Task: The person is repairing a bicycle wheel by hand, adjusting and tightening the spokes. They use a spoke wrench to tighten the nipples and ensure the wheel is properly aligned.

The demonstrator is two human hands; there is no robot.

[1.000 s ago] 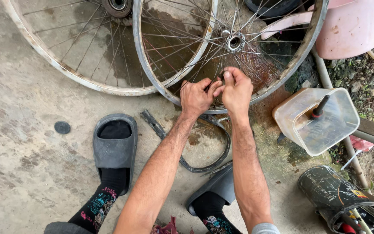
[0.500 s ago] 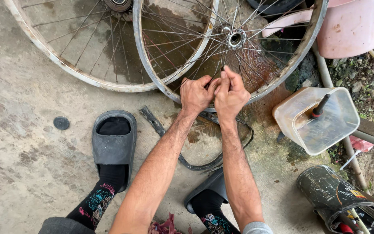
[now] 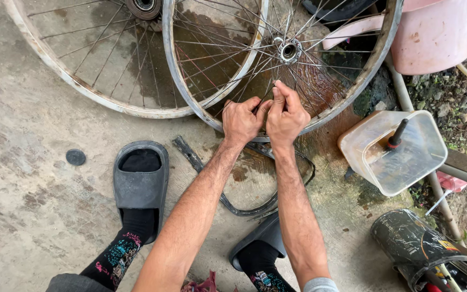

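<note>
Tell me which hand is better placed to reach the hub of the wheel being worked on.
Probably the right hand. Its raised fingers point up at the hub, almost straight above them. The left hand sits lower at the wheel's rim, curled toward the right hand.

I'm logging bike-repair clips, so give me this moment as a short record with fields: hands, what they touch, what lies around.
left hand: closed on the lower rim of the near wheel
right hand: beside the left, fingers pinching at the spokes just above the rim
second wheel: behind, to the left
rubber strip: black, looped on the concrete below the hands
footwear: grey slide sandals, patterned socks
right side: clear tub with a dark-handled tool, pink bucket, dark can
</note>
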